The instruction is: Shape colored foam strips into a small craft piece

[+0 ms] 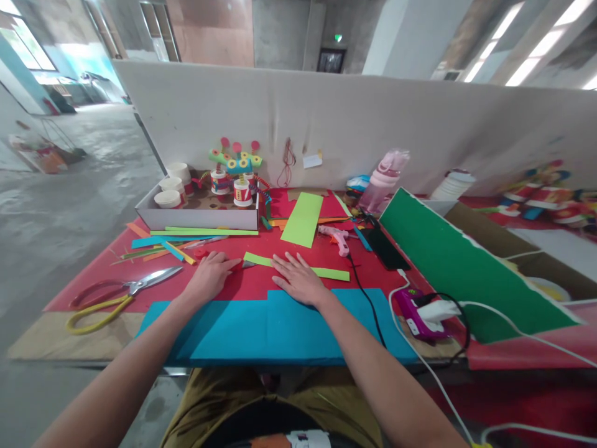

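My right hand (298,280) lies flat with fingers spread on a narrow light-green paper strip (333,274), covering its middle. My left hand (212,275) rests on the red table covering just left of the strip's end, fingers stretched out. A small grey pointed piece (249,264) shows beyond its fingertips, and a red bit (200,252) lies behind its knuckles; whether they belong together is hidden. Beyond the right hand lies a wider light-green paper sheet (302,221). Blue paper (224,330) spreads along the near table edge under my forearms.
Large scissors (130,289) lie at left, near loose paper strips (158,241). Behind stands a box (196,219) with paper cups and decorated cup figures. At right are a pink glue gun (336,238), phone (385,247), purple power strip (415,317), cables and a green board (466,267).
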Demonstrator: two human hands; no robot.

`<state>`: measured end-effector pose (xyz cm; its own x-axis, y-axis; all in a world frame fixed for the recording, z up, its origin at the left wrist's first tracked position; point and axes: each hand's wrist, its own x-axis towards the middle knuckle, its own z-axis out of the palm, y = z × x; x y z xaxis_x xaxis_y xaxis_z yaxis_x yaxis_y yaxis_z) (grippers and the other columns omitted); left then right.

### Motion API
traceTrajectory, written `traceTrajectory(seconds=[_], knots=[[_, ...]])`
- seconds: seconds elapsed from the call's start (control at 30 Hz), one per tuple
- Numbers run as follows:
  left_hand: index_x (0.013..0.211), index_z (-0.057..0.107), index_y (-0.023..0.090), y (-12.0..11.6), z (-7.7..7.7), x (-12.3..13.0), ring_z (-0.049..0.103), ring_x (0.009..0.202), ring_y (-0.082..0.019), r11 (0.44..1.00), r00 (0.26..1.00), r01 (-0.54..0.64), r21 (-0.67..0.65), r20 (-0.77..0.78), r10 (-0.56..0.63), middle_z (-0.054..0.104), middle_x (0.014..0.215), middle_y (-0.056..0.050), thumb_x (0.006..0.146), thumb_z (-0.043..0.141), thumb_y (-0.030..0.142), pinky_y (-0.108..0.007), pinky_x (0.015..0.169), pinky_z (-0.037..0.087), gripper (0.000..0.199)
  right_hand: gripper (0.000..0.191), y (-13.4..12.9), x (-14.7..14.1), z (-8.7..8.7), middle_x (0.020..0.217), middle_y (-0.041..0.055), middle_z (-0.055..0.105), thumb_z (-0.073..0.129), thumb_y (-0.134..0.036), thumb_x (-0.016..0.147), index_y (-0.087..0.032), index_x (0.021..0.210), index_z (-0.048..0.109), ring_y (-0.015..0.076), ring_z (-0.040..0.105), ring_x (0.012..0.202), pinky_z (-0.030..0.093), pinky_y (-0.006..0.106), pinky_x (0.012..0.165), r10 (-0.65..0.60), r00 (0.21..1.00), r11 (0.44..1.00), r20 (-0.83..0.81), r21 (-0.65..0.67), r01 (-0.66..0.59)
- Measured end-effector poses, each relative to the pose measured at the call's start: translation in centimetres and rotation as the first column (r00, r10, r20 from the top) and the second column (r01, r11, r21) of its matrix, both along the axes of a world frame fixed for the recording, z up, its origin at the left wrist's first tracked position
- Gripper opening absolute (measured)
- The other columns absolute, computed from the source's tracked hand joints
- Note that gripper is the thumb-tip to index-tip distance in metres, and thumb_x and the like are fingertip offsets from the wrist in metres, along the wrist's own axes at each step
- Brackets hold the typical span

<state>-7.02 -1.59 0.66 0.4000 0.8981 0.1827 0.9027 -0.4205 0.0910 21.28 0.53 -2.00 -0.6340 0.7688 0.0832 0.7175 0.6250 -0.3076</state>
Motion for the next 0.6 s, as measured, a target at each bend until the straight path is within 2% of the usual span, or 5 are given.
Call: traceTrajectory(seconds=[0.3, 0.6], knots=[[0.127, 0.060, 0.021, -0.1, -0.1, 0.9, 0.048, 0.091, -0.024, 1.000, 1.000, 0.007, -0.011, 0.017, -0.007, 0.057, 0.093, -0.011, 0.089, 0.039, 0.015, -0.037, 0.082, 0.041, 0.043, 0.067, 0.0, 0.0, -0.1, 0.155, -0.0035, 0.026, 0.014, -0.063, 0.094, -0.028, 0.150, 0.022, 0.0229, 0.014, 0.147, 0.007, 0.046, 0.121, -0.011, 0.999, 1.000, -0.031, -0.013, 0.010], [0.128, 0.059, 0.019, -0.1, -0.2, 1.8, 0.048, 0.092, -0.024, 0.999, 1.000, 0.010, -0.030, 0.010, -0.009, 0.056, 0.095, -0.011, 0.090, 0.038, 0.015, -0.037, 0.084, 0.040, 0.044, 0.067, 0.0, 0.1, 0.4, 0.154, -0.0028, 0.028, 0.007, -0.060, 0.095, -0.024, 0.151, 0.020, 0.0211, 0.016, 0.146, 0.008, 0.046, 0.120, -0.043, 0.995, 0.995, -0.089, -0.096, 0.034]])
